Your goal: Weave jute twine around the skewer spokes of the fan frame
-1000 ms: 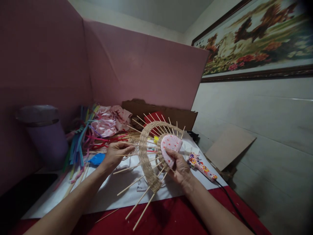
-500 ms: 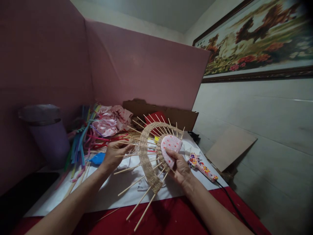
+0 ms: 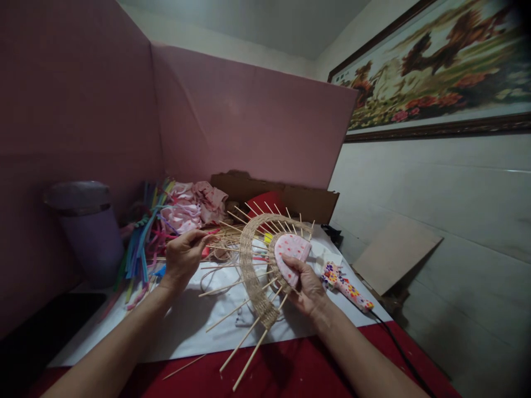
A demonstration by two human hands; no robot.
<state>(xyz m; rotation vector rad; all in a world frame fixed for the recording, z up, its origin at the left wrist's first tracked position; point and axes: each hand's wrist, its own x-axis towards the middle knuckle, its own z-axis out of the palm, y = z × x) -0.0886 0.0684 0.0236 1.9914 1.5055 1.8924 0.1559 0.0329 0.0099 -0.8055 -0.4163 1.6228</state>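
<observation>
The weave (image 3: 247,271) is taken as clock centre, with 12 o'clock pointing away from the worker. The partition (image 3: 249,121) stands at 12, the largest item visible from here. The sheet (image 3: 178,342) lies below. The weave, a curved fibre band on radiating sticks (image 3: 249,363), is tilted above the sheet. The right hand (image 3: 310,290), at 4, is clamped on the dotted pad (image 3: 295,246), thumb across its face. The left hand (image 3: 182,260), at 9, has its fingertips drawn close near the stick ends; whether they pinch a strand, I cannot tell. The gun (image 3: 348,287) lies at 3, near the right hand, its cord (image 3: 394,347) trailing towards 4.

Caution: a hard pull from 9 could bend the sticks or distort the band. A slack right thumb could let the weave turn. Sticks at 6, if dipped, could catch the sheet. The right wrist, if it fouls the cord, could drag the gun
</observation>
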